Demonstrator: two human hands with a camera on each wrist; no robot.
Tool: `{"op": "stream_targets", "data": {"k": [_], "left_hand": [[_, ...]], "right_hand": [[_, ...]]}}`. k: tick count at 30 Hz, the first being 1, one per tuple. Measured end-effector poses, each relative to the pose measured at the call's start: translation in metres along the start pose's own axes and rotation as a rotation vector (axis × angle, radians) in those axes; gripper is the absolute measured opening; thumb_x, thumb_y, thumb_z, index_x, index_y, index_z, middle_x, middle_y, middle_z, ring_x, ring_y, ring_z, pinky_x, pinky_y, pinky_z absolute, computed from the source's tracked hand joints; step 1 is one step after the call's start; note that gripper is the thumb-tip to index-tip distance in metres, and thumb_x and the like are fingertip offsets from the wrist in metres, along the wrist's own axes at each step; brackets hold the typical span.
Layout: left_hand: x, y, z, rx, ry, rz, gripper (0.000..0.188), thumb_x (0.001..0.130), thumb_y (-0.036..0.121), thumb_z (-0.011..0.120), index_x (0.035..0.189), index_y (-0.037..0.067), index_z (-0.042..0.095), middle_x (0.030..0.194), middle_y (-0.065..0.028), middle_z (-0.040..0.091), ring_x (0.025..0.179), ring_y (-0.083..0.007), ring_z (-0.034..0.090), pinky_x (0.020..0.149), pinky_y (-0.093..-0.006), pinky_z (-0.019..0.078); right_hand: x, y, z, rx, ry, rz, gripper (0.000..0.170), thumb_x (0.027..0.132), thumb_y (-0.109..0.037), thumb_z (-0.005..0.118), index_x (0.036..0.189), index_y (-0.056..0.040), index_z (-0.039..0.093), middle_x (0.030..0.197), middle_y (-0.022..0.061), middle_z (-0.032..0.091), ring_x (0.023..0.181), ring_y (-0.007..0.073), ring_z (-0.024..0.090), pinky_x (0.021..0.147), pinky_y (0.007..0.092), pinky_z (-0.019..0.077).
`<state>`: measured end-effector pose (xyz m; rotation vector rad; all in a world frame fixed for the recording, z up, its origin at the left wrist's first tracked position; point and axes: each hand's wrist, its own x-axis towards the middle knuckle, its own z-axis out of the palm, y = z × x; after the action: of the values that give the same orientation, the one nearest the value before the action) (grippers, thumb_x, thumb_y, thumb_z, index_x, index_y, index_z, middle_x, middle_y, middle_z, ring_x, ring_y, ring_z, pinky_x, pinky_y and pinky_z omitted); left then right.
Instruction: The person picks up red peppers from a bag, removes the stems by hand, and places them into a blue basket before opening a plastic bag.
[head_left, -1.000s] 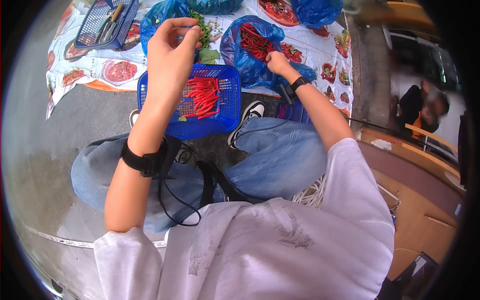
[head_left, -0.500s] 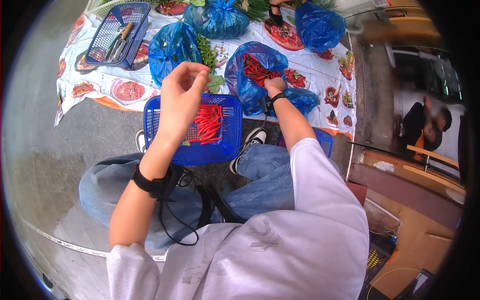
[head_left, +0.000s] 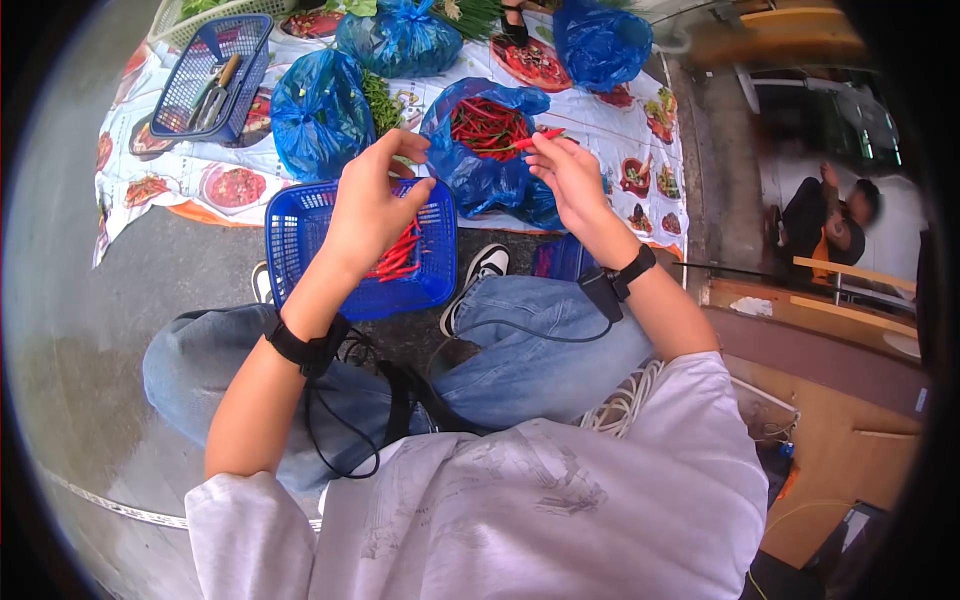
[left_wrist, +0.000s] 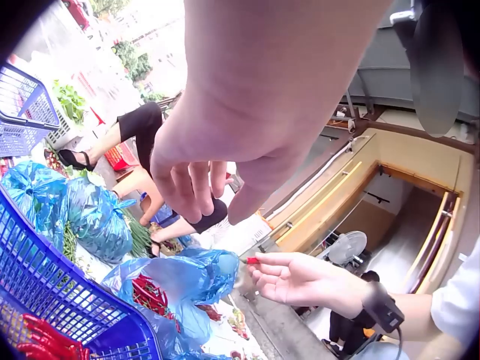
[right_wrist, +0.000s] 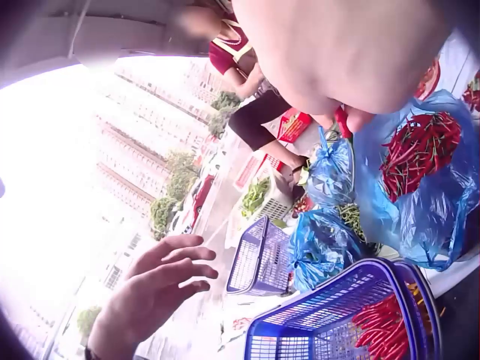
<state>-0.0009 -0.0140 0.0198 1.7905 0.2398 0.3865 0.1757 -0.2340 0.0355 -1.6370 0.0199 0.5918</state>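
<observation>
My right hand [head_left: 575, 185] pinches a single red chili pepper [head_left: 547, 138] between thumb and fingers, just right of the open blue plastic bag [head_left: 470, 180]. Inside that bag lies a heap of red chilies [head_left: 485, 125] with stems. My left hand [head_left: 372, 200] hovers over the blue basket [head_left: 430, 290], fingers loosely bent and holding nothing. A pile of red chilies [head_left: 400, 258] on the basket's floor is partly covered by this hand in the head view. In the right wrist view the chili's red body [right_wrist: 343, 122] shows between the fingertips.
A second blue basket [head_left: 245, 110] with scissors-like tools stands back left. Tied blue bags [head_left: 320, 115] and green beans [head_left: 382, 103] lie on the printed sheet [head_left: 150, 165]. Another person [right_wrist: 236, 60] sits across; someone else [head_left: 840, 225] is at the right.
My right hand has come out of the chili bag and back toward me, now with one chili between its fingers. The left hand stays empty above the basket.
</observation>
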Motion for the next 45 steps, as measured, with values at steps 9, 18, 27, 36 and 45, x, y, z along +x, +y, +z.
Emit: {"op": "stream_targets", "data": {"k": [9,18,27,36,45], "left_hand": [[-0.009,0.022,0.001,-0.202,-0.052,0.250,0.021,0.083,0.004,0.077,0.103,0.000,0.073,0.110,-0.0107,0.073,0.102,-0.0201,0.067,0.094,-0.0318,0.0512],[-0.012,0.020,0.000,0.471,-0.056,0.522,0.018,0.078,0.007,0.076,0.095,0.002,0.069,0.087,-0.0092,0.069,0.077,-0.0282,0.062,0.071,-0.0381,0.0471],[-0.014,0.021,-0.004,0.586,0.013,0.572,0.024,0.077,0.006,0.076,0.099,0.002,0.069,0.092,-0.0092,0.070,0.082,-0.0256,0.065,0.075,-0.0374,0.0504],[-0.014,0.027,-0.001,0.637,0.026,0.724,0.027,0.073,0.007,0.068,0.099,0.000,0.070,0.093,-0.0082,0.067,0.087,-0.0234,0.061,0.077,-0.0351,0.0479],[-0.019,0.029,-0.002,0.495,-0.009,0.656,0.029,0.068,0.000,0.071,0.097,-0.003,0.070,0.095,-0.0104,0.065,0.087,-0.0253,0.062,0.075,-0.0358,0.0545]], "right_hand": [[-0.067,0.017,0.062,0.842,-0.730,0.736,0.018,0.103,-0.022,0.055,0.106,-0.0047,0.060,0.096,0.0074,0.061,0.074,0.0128,0.052,0.057,0.0242,0.0414],[-0.068,-0.006,0.063,-0.318,-0.447,-0.268,0.017,0.094,-0.012,0.069,0.104,0.0027,0.066,0.086,0.0044,0.067,0.075,0.0107,0.065,0.067,0.0243,0.0521],[-0.073,-0.015,0.060,-0.263,-0.429,-0.203,0.011,0.091,-0.004,0.069,0.097,0.0046,0.067,0.086,0.0069,0.070,0.078,0.0096,0.067,0.068,0.0236,0.0546],[-0.072,-0.014,0.061,-0.499,-0.425,-0.466,0.010,0.092,-0.004,0.069,0.095,0.0057,0.068,0.086,0.0023,0.068,0.078,0.0103,0.067,0.069,0.0231,0.0547],[-0.077,-0.019,0.059,-0.352,-0.505,-0.258,0.012,0.093,-0.007,0.069,0.096,0.0051,0.070,0.082,0.0043,0.068,0.072,0.0083,0.063,0.063,0.0234,0.0520]]}}
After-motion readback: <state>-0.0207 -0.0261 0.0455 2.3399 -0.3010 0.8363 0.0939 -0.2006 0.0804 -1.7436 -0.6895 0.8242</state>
